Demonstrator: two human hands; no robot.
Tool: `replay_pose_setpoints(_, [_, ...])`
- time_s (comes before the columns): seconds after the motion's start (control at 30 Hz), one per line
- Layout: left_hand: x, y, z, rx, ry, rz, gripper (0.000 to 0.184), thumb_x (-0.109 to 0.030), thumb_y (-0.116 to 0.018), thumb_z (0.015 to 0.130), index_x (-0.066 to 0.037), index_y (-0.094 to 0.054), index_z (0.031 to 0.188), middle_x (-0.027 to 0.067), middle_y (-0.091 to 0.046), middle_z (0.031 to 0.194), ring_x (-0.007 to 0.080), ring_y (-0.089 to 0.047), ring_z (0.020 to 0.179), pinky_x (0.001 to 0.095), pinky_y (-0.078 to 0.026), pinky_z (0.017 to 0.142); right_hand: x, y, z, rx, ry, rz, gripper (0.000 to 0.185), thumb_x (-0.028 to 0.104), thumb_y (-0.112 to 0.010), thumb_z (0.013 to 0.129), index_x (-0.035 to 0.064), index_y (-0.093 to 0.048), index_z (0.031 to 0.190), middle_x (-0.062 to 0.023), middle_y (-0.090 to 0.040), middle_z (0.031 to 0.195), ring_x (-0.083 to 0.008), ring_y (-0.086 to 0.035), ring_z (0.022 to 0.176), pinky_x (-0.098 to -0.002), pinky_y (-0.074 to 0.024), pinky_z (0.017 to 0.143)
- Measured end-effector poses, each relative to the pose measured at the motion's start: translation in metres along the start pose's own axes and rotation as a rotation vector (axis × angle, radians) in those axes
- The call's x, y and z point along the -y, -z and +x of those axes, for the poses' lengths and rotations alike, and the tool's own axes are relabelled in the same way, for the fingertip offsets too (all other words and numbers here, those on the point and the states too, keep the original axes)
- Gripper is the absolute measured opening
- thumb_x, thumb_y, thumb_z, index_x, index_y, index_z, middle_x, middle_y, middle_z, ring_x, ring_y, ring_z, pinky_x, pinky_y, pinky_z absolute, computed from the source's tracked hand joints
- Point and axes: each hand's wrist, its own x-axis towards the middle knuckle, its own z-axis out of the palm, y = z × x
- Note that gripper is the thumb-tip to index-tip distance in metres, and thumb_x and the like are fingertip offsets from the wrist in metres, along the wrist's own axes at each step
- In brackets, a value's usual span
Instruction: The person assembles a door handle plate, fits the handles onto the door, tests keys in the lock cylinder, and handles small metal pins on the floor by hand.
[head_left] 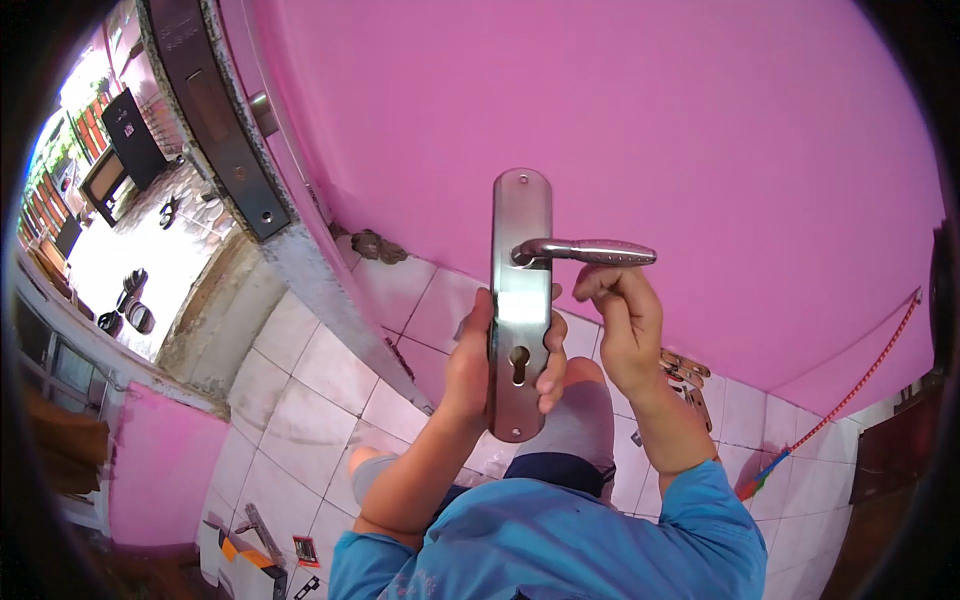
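Observation:
A brushed-metal door handle (523, 300), made of a long backplate with a keyhole, is held upright in front of me. Its lever (600, 252) points to the right. My left hand (475, 370) wraps round the lower half of the plate from behind, with fingertips showing at the plate's right edge. Just under the lever is my right hand (630, 325), its fingers curled in. Anything between those fingertips is hidden, and I cannot tell whether they touch the lever. At upper left, the door's edge carries a dark lock faceplate (215, 120).
A pink wall (640, 120) rises ahead above a tiled floor (290, 410). On the floor at right lie handle parts (685, 375); at lower left are an orange-and-black box (250, 555) and small hardware. A red cord (855, 390) slants at right. Footwear (130, 290) lies outside.

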Motion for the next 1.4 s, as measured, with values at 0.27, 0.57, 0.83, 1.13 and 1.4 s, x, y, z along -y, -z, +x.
replay_pose_setpoints(0.27, [0.013, 0.002, -0.002, -0.255, -0.394, 0.979, 0.047, -0.047, -0.038, 0.107, -0.001, -0.042, 0.118, 0.009, -0.053, 0.101, 0.0118, -0.052, 0.068, 0.0277, -0.044, 0.057, 0.003, -0.016, -0.002, -0.334, 0.407, -0.421, 0.025, 0.017, -0.048, 0.1, -0.0038, -0.06, 0.108, -0.0163, -0.059, 0.11, -0.0259, -0.059, 0.104, -0.0369, -0.0458, 0.094])
replay_pose_setpoints(0.57, [0.032, -0.026, -0.004, -0.436, -0.512, 1.598, 0.063, -0.033, -0.062, 0.098, 0.009, -0.038, 0.139, 0.0186, -0.056, 0.107, 0.028, -0.063, 0.088, 0.0368, -0.052, 0.074, -0.047, -0.039, 0.018, -0.128, -0.247, 0.635, 0.055, 0.043, -0.034, 0.108, -0.0041, -0.06, 0.117, -0.0184, -0.066, 0.106, -0.0289, -0.063, 0.1, -0.0445, -0.0469, 0.101])
replay_pose_setpoints(0.83, [0.025, -0.028, 0.006, -0.445, -0.709, 1.624, 0.046, -0.011, -0.069, 0.092, 0.003, -0.05, 0.132, 0.0168, -0.055, 0.114, 0.0268, -0.059, 0.1, 0.036, -0.052, 0.08, -0.07, -0.049, 0.013, -0.187, -0.314, 0.999, 0.053, 0.054, -0.04, 0.105, 0.006, -0.06, 0.114, -0.0098, -0.068, 0.099, -0.0202, -0.066, 0.09, -0.035, -0.0567, 0.076])
replay_pose_setpoints(1.13, [0.005, -0.028, 0.021, -0.348, -0.914, 1.789, 0.023, -0.004, -0.074, 0.084, -0.001, -0.067, 0.106, 0.0142, -0.058, 0.102, 0.0285, -0.059, 0.093, 0.0367, -0.049, 0.08, -0.113, -0.063, 0.009, 0.03, -0.095, 1.215, 0.048, 0.045, -0.035, 0.106, 0.0046, -0.06, 0.114, -0.0121, -0.066, 0.103, -0.0227, -0.065, 0.097, -0.0353, -0.0539, 0.084])
replay_pose_setpoints(1.4, [-0.014, -0.044, 0.026, -0.253, -0.827, 1.875, 0.027, -0.006, -0.073, 0.084, -0.005, -0.074, 0.11, 0.0092, -0.056, 0.094, 0.0255, -0.055, 0.088, 0.0356, -0.047, 0.077, -0.094, -0.061, 0.003, -0.126, -0.62, 1.318, 0.053, 0.051, -0.038, 0.104, 0.0037, -0.061, 0.112, -0.0125, -0.065, 0.098, -0.0226, -0.065, 0.09, -0.0362, -0.0558, 0.077])
